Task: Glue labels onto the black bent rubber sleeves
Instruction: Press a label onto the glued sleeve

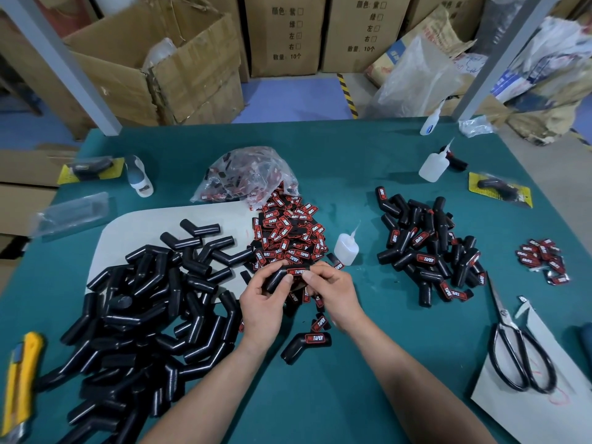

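My left hand (pixel 262 302) grips a black bent rubber sleeve (pixel 276 278) from below, over the middle of the green table (pixel 320 395). A red and black label (pixel 296 271) lies on the sleeve's upper arm. My right hand (pixel 330 290) pinches the sleeve at the label's right end. Behind my hands is a heap of loose labels (pixel 288 235), spilling from a plastic bag (pixel 246 174). A small glue bottle (pixel 346 248) stands just right of that heap. Unlabelled sleeves (pixel 144 315) are piled at the left, labelled sleeves (pixel 429 248) at the right. One labelled sleeve (pixel 304 346) lies between my forearms.
Scissors (pixel 519 354) lie on a white sheet at the right, a yellow utility knife (pixel 19 389) at the left edge. Two more glue bottles (pixel 432 165) stand at the back right. A small label pile (pixel 544 261) sits far right. Cardboard boxes (pixel 160 65) stand behind the table.
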A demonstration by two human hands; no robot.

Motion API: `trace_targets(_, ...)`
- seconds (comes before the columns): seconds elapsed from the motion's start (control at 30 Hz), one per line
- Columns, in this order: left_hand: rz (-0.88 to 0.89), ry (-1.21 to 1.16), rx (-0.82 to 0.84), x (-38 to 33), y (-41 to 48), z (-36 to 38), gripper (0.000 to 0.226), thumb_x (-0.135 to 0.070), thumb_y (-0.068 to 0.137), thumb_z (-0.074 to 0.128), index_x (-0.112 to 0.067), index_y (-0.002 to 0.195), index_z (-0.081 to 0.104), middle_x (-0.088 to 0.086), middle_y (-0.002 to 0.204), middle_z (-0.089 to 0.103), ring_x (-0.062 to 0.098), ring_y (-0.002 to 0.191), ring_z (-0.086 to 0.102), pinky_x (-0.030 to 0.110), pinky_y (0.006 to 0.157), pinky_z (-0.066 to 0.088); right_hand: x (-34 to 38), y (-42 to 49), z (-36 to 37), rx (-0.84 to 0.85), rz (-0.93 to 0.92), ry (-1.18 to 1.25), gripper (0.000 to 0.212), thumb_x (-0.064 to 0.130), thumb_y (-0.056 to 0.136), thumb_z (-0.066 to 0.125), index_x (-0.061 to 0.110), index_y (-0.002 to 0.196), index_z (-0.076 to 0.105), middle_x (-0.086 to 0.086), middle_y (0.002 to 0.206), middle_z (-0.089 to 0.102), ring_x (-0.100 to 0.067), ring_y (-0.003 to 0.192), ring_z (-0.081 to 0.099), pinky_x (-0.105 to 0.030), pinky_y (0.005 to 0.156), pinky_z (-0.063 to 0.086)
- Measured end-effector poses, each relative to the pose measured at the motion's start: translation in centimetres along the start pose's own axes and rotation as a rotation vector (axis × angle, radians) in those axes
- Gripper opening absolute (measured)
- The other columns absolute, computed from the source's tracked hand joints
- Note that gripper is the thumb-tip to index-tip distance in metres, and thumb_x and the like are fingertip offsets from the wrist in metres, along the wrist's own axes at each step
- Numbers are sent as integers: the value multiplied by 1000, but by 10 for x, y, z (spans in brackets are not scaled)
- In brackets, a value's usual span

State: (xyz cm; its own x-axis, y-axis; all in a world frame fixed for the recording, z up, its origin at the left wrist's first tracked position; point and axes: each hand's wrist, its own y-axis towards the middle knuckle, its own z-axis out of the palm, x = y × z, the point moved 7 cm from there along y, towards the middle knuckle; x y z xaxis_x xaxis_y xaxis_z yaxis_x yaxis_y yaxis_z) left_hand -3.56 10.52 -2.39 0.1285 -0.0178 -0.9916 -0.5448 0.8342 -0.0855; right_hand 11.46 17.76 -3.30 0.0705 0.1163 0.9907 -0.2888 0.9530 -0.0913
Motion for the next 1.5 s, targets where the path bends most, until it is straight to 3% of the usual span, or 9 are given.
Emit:
trace_targets(0.13,19,19,-4,-1,0,1,31,-2,90,76,-29,107,76,-8,114,76,10,111,70,22,96,54,-2,0,1,-26,-5,-29,25,25,82,77,13,64,64,5,67,50,-15,65,46,-33,64,40)
trace_targets(0.3,14,25,37,1,-1,0,32,2,91,72,-21,114,73,-5,118,75,-1,82,67,15,74,55,-3,2,0,-12,3,-44,28,30,82,77,14,65,62,4,68,50,-14,65,45,-30,64,40)
trace_targets(0.43,19,-12,14,0,1,1,30,-2,85,81,-20,108,74,-3,113,77,11,108,71,19,93,53,-2,1,1,-11,-26,-49,29,28,82,76,9,66,61,2,69,48,-15,67,44,-33,65,39)
trace_targets(0.67,34,-59,17,1,3,1,37,-2,82,83,-33,101,76,-1,109,77,16,106,72,24,94,55,4,1,1,20,-60,-67,21,18,84,76,23,65,66,10,70,48,-11,68,44,-22,65,39)
trace_targets(0.83,86,-49,58,-3,2,1,40,1,83,81,-35,100,75,2,112,77,17,110,71,22,94,53,0,1,3,93,-43,-56,12,14,85,78,8,75,74,6,75,55,-12,72,50,-25,67,44)
trace_targets(1.07,54,-83,97,-1,1,2,35,-13,81,84,-35,106,75,1,114,77,17,109,72,22,92,54,2,1,0,56,-50,-8,31,17,84,77,-13,83,68,-12,81,52,-22,76,49,-37,71,40)
trace_targets(1.2,-2,-46,139,4,2,7,40,2,86,79,-32,108,76,-4,114,77,12,107,72,18,90,54,4,1,0,70,-33,20,23,15,82,76,-6,77,70,-16,80,51,-24,76,48,-40,73,39)
trace_targets(1.4,-21,1,117,6,-1,7,38,2,88,77,-27,113,74,-9,112,77,9,107,72,17,90,54,4,2,1,75,-22,20,38,24,81,78,-12,77,65,-33,84,51,-27,79,48,-45,76,40)
trace_targets(1.5,-34,-21,97,6,2,6,40,1,88,78,-34,107,78,-6,110,78,13,106,73,21,91,56,5,1,1,90,-31,-38,29,28,86,74,0,76,71,-25,79,53,-26,76,50,-39,73,43)
